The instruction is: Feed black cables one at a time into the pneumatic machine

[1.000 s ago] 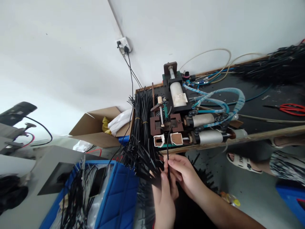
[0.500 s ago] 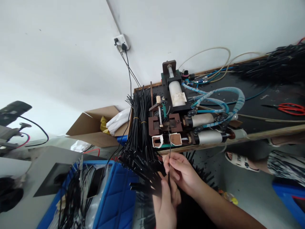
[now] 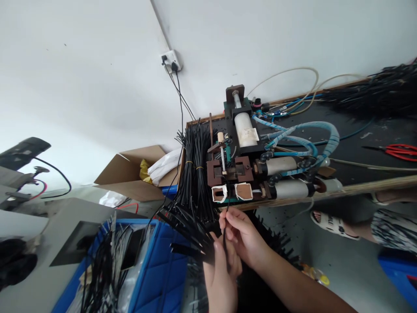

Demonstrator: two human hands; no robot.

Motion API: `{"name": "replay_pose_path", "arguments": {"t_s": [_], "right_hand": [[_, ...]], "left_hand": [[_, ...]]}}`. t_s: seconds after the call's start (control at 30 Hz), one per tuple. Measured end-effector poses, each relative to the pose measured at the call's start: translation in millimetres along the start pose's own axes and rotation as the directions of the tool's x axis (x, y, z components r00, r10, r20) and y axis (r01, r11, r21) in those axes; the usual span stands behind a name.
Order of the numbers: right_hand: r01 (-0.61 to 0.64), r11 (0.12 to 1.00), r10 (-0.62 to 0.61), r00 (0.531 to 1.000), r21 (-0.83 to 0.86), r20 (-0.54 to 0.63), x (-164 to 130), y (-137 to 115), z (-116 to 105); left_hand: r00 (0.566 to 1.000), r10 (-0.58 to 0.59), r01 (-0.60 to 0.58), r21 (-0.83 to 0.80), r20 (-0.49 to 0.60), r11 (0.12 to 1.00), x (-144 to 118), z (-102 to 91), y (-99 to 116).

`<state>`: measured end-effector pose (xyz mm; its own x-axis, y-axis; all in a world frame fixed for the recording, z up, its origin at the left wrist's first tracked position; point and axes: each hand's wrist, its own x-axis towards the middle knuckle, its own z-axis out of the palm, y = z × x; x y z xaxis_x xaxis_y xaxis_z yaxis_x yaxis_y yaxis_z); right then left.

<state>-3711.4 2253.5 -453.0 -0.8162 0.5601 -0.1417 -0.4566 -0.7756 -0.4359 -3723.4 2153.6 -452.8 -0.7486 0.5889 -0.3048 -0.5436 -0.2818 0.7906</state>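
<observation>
My left hand (image 3: 223, 267) is closed around a bunch of black cables (image 3: 189, 237), whose ends fan out up and to the left. Just right of it, my right hand (image 3: 241, 230) pinches a single black cable (image 3: 224, 241) between thumb and fingers. This cable's tip points up toward the pneumatic machine (image 3: 230, 171), below the gap between its two white-rimmed brown blocks (image 3: 243, 191). More black cables, tied with yellow bands, lie in bundles (image 3: 195, 167) on the bench left of the machine.
A blue crate (image 3: 153, 261) holding cable scraps stands at the lower left, with an open cardboard box (image 3: 130, 169) behind it. Red-handled scissors (image 3: 400, 151) and a black cable heap (image 3: 374, 93) lie on the bench at right. Another person's foot (image 3: 335, 224) shows below.
The single cable has come down out of the gap between the machine's blocks. My left hand and its bunch have shifted slightly left, and the whole view has moved a little.
</observation>
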Motion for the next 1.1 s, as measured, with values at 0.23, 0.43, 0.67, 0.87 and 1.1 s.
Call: {"name": "replay_pose_path", "arguments": {"t_s": [0.23, 0.43, 0.67, 0.87, 1.1], "right_hand": [[-0.004, 1.000, 0.004, 1.000, -0.013, 0.002, -0.5, 0.8, -2.2], [-0.023, 0.999, 0.023, 1.000, -0.024, 0.006, 0.7, 0.9, -3.2], [-0.037, 0.999, 0.037, 0.999, -0.010, 0.004, 2.9, 0.2, -3.6], [-0.036, 0.999, 0.036, 0.999, 0.001, 0.029, 3.6, -0.6, -4.4], [-0.018, 0.997, 0.023, 0.998, -0.073, 0.064, 0.7, -2.9, -3.1]], "left_hand": [[1.000, -0.002, 0.002, -0.005, 0.007, 1.000, -0.7, -1.4, -1.3], [0.999, -0.029, 0.029, -0.017, -0.029, 0.999, -1.9, -2.9, -2.1], [1.000, -0.014, 0.014, -0.010, -0.022, 1.000, -1.0, -2.9, -4.0], [1.000, -0.017, 0.017, 0.011, -0.024, 1.000, -2.6, -0.2, -2.5], [0.998, -0.050, 0.051, 0.024, -0.030, 0.998, -4.1, 4.0, -0.1]]}}
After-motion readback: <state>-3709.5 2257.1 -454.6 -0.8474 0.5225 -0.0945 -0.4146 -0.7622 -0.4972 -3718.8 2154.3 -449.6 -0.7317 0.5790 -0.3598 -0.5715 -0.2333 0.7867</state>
